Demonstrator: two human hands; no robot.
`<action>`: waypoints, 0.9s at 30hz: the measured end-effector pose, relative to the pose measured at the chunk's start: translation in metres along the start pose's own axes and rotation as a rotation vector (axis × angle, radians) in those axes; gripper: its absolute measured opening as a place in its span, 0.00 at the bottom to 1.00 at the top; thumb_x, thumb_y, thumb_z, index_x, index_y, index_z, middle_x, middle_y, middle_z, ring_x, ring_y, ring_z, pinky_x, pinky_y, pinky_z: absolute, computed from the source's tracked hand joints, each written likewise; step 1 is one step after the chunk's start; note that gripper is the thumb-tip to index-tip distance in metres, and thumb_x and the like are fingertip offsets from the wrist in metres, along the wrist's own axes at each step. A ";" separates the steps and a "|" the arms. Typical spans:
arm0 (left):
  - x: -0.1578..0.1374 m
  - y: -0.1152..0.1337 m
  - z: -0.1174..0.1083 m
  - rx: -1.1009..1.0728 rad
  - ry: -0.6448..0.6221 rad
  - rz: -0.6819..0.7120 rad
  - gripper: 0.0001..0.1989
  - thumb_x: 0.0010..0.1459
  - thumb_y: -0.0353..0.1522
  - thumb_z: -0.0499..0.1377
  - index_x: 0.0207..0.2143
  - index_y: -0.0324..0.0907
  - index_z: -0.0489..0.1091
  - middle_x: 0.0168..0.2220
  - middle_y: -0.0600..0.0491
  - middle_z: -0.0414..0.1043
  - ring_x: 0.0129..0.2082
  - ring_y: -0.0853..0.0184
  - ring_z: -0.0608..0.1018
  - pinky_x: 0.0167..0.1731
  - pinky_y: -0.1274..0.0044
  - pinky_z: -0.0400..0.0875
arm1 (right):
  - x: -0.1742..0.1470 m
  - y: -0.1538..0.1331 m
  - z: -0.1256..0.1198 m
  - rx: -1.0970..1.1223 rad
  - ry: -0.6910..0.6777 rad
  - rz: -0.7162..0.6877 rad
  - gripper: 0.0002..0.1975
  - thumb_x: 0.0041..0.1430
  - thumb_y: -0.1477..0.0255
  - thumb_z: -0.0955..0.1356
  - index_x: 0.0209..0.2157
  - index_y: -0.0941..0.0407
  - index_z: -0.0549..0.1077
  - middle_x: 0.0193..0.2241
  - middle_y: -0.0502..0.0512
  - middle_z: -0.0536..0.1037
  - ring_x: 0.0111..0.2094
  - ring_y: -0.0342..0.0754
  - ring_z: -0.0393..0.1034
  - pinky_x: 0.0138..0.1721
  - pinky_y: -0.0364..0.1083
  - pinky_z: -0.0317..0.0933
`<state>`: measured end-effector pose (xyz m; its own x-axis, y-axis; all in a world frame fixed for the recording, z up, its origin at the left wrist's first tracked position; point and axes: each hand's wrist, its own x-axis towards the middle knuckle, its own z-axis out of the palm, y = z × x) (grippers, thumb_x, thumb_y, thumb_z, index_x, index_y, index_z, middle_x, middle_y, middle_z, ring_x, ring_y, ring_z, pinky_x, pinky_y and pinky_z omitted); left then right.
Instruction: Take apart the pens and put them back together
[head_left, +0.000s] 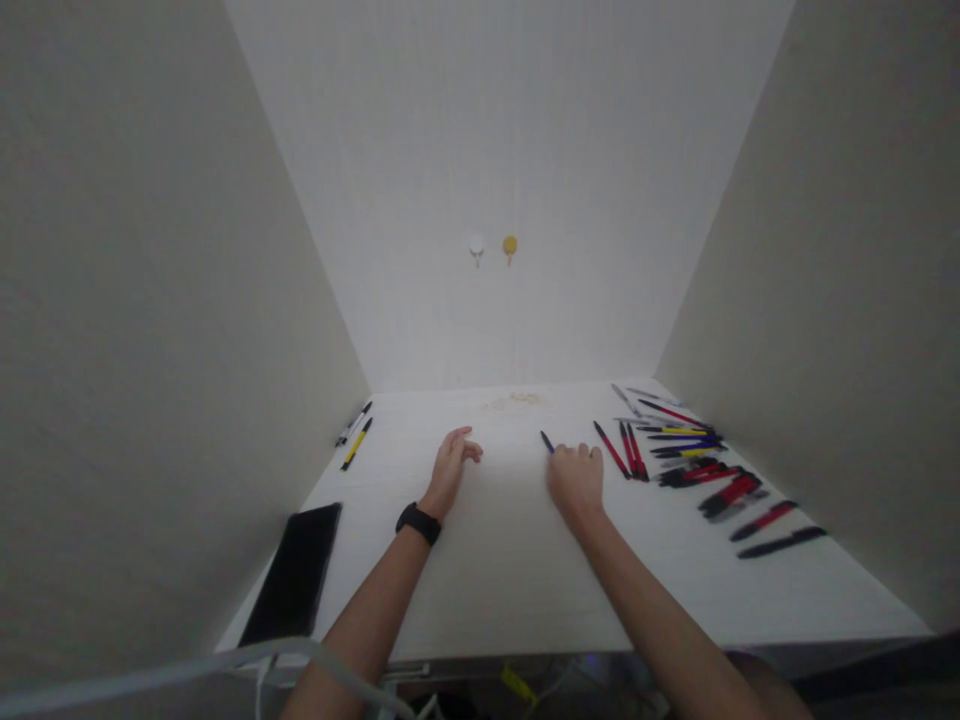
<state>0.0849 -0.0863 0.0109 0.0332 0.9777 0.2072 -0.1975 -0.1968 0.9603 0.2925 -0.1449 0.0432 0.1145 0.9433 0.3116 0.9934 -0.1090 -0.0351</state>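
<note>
My right hand [576,482] is closed around a dark blue pen [548,442], whose dark tip sticks out past the fingers towards the back of the table. The rest of that pen is hidden by the hand. My left hand [452,462], with a black watch on its wrist, is over the table's middle, fingers apart and nothing in them. Just right of my right hand lie a red pen with black ends [612,450] and a pair of similar red pens [634,452].
Many pens [694,475] in red, black, yellow, blue and clear spread along the right side of the white table [495,590]. At left lie a yellow pen [356,446], a white-and-black pen [354,424] and a black tablet-like slab [292,575]. Two hooks [510,246] are on the back wall. A white cable [300,647] crosses the front.
</note>
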 end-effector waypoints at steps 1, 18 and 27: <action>0.000 0.000 0.000 -0.001 0.003 -0.003 0.22 0.60 0.46 0.51 0.45 0.37 0.63 0.26 0.53 0.71 0.26 0.70 0.73 0.33 0.75 0.66 | 0.000 0.003 -0.001 -0.014 0.024 0.017 0.11 0.59 0.78 0.59 0.36 0.65 0.72 0.34 0.70 0.75 0.42 0.57 0.65 0.46 0.54 0.48; 0.000 -0.002 0.003 0.065 -0.039 0.027 0.26 0.61 0.49 0.46 0.44 0.35 0.64 0.26 0.52 0.72 0.25 0.70 0.73 0.32 0.75 0.67 | 0.001 -0.002 0.038 0.146 0.068 -0.126 0.26 0.64 0.59 0.57 0.53 0.65 0.65 0.56 0.72 0.64 0.57 0.62 0.54 0.55 0.56 0.46; 0.001 -0.004 0.002 0.087 -0.044 0.017 0.27 0.61 0.50 0.45 0.44 0.36 0.64 0.26 0.52 0.71 0.25 0.69 0.73 0.33 0.74 0.66 | 0.011 0.015 0.044 0.065 0.130 0.091 0.27 0.64 0.59 0.57 0.52 0.67 0.66 0.55 0.77 0.64 0.56 0.67 0.56 0.54 0.60 0.46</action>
<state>0.0876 -0.0850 0.0071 0.0741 0.9703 0.2302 -0.1130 -0.2212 0.9687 0.3090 -0.1227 0.0046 0.2069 0.8815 0.4244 0.9774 -0.1674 -0.1288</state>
